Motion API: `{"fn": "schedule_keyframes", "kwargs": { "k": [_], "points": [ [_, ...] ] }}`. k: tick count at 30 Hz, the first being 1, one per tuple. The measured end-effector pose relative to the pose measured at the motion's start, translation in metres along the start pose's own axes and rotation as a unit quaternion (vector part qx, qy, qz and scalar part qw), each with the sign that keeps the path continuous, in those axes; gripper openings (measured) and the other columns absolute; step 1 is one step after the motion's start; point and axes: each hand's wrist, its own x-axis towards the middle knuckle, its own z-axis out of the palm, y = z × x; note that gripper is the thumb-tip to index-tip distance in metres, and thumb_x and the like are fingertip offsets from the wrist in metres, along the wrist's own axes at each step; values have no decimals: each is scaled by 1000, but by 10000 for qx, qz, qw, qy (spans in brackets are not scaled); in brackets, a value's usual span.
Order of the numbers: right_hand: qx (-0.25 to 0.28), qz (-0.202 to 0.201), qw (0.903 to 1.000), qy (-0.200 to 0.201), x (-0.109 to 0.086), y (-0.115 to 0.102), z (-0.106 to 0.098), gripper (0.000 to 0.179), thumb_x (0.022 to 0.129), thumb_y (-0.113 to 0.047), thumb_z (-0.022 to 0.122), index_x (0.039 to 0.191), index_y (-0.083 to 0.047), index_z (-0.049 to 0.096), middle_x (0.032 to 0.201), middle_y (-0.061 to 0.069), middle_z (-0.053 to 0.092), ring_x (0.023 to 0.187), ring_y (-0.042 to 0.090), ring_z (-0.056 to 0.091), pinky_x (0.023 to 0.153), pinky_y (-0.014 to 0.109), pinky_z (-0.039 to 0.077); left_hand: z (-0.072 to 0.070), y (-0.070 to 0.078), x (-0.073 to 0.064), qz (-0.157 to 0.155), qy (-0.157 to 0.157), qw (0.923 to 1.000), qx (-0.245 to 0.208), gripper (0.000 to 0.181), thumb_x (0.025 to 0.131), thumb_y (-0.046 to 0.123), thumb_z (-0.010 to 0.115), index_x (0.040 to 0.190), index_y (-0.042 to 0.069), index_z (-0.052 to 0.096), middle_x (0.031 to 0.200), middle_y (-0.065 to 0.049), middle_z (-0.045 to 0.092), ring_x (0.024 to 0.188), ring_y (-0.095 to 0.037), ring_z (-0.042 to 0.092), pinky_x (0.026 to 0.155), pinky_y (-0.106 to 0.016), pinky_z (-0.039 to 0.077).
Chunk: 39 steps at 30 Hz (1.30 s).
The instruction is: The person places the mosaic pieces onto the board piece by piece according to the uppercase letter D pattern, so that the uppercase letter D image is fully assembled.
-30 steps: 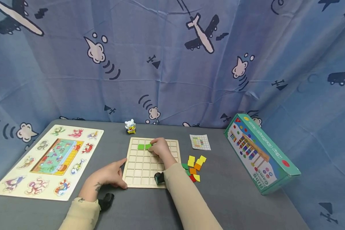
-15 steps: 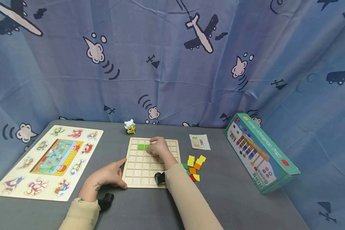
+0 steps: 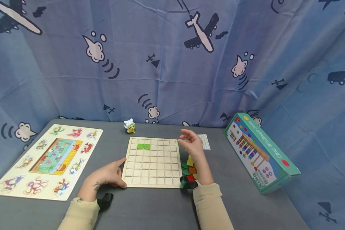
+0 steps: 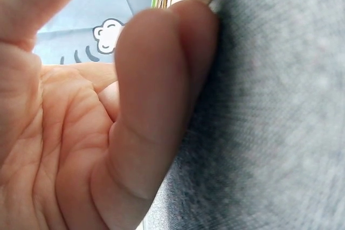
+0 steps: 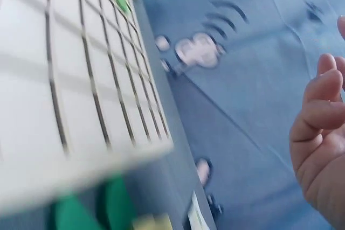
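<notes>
A square wooden grid board lies on the grey table. Two green square tiles sit side by side in cells of its second row from the top. My left hand rests at the board's left edge, index finger and thumb spread against it; in the left wrist view the thumb is at the board's rim. My right hand is raised over the board's right edge, fingers loosely bent, holding nothing. Beneath and beside it lies a pile of coloured tiles, partly hidden by the wrist.
A printed grid card, partly covered by my right hand, lies behind the pile. A green game box stands at the right. A picture puzzle board lies at the left. A small toy figure stands behind the grid board.
My right hand has let go of the second green tile, leaving it in its cell, and has moved right, over the board's right edge near the pile. My left hand has stayed still.
</notes>
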Motion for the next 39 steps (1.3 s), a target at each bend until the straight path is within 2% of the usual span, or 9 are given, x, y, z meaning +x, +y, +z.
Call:
{"fn": "schedule_keyframes", "kwargs": {
  "k": [4,7,11,18,23,26,33,39],
  "points": [
    [-57,-105,9992,390,-7,-1,-29,37,79,9,63,109,-11,60,83,-4,57,54,5,41,48,18,32,-1,0,-1,28,20,10000,16,110,58,6,83,145,-4,18,60,-5,53,47,-12,45,47,-28,39],
    [-197,52,9977,646,-9,1,-46,37,79,8,64,110,-13,59,84,-2,56,53,5,40,47,19,31,-1,1,-3,11,40,10000,27,110,57,6,84,145,-5,18,59,-5,53,47,-13,45,47,-28,39],
    [-487,480,9936,898,-11,6,-66,41,79,6,64,117,-7,56,87,-1,55,51,6,39,48,21,32,-1,2,-3,15,42,10000,72,110,58,7,83,145,-5,18,59,-5,53,47,-13,46,47,-28,40],
    [-1381,1247,9796,760,-13,21,-92,50,79,-1,65,127,-2,51,93,2,54,58,9,40,53,23,36,-2,1,-3,61,22,9999,136,110,57,7,84,145,-5,18,60,-5,54,47,-13,46,47,-29,41],
    [-1642,1620,9712,598,-15,27,-101,51,79,0,65,128,1,50,90,2,55,54,9,39,52,26,36,-2,0,-3,92,-9,9999,124,111,57,7,84,145,-5,18,60,-5,53,47,-13,47,48,-29,41],
    [-1883,1917,9615,583,-14,28,-103,49,79,-1,65,126,2,51,88,2,56,55,12,41,51,26,36,-2,-1,-2,84,-10,9999,107,111,57,7,84,145,-5,18,59,-5,53,47,-13,47,48,-28,41],
    [-2748,2566,9251,537,-13,30,-102,45,77,-7,66,120,-1,56,90,7,58,65,19,44,53,27,36,0,-1,-2,79,25,9999,141,111,57,9,84,145,-5,19,59,-5,53,46,-13,47,46,-28,40],
    [-2947,2795,9124,513,-11,35,-102,42,74,-4,67,115,-1,58,86,7,52,61,18,43,51,27,35,0,0,-2,59,13,9999,158,110,58,9,84,145,-5,19,59,-5,54,46,-13,47,46,-28,40]
  ]
}}
